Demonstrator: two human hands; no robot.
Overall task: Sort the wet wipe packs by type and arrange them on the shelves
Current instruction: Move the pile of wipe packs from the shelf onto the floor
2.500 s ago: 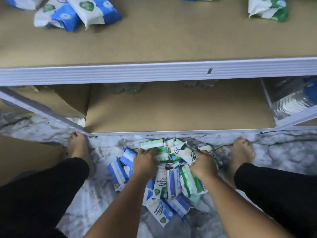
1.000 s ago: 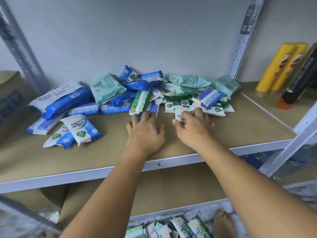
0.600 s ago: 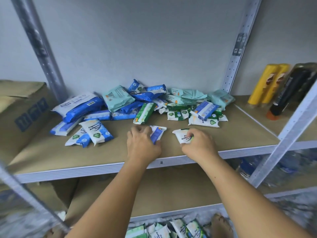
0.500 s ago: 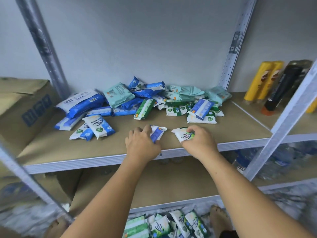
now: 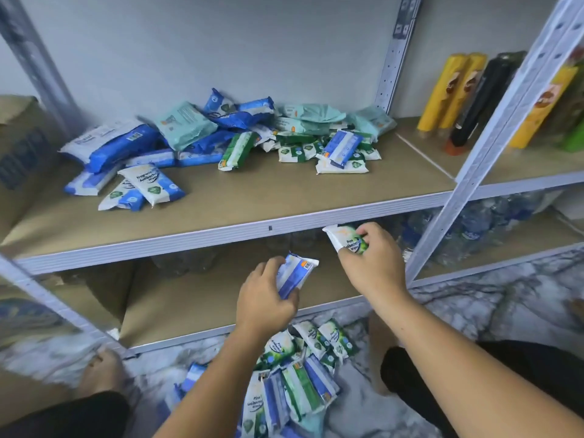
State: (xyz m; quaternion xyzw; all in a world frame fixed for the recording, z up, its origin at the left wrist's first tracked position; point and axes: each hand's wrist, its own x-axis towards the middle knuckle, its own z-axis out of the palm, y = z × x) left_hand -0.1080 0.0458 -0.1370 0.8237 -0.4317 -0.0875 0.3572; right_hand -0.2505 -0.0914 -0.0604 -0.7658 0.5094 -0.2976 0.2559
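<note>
The left hand (image 5: 265, 303) holds a blue wipe pack (image 5: 295, 275). The right hand (image 5: 371, 263) holds a green wipe pack (image 5: 346, 240). More packs lie on the shelf (image 5: 284, 197) and floor (image 5: 474, 298).

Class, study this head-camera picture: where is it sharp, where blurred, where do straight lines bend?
Head view: print on the green pack in the right hand is sharp; the floor at lower left is smeared; the right front upright leans from lens distortion.

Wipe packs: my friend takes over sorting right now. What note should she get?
Left hand grips a blue pack; right hand grips a green pine pack, both in front of the lower shelf.
Upper shelf: a mixed heap, unsorted.
Floor: a second heap.
Done: no tidy groups yet.
Left: group every pack by type on the shelves.
</note>
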